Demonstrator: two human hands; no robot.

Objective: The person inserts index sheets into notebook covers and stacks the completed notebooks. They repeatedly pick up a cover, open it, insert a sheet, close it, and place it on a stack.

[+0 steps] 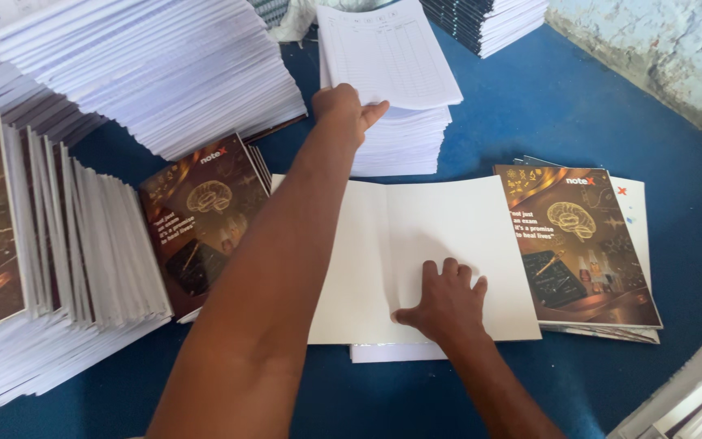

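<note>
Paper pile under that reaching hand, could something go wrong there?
Maybe. The left hand grips only the top sheet of the paper pile, which already overhangs the pile, so sheets might slide off or crease. The reaching arm crosses close above the dark covers and could nudge them. The right hand presses the open white cover, perhaps denting it.

left forearm (262, 293) hiding white sheet's (440, 236) edge, paper stacks (148, 73) cropped at top

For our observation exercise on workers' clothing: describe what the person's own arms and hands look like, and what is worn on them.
Both forearms are bare, with no sleeves in view. The left hand and the right hand wear no gloves, and no rings, watch or bands show on fingers or wrists.
</note>
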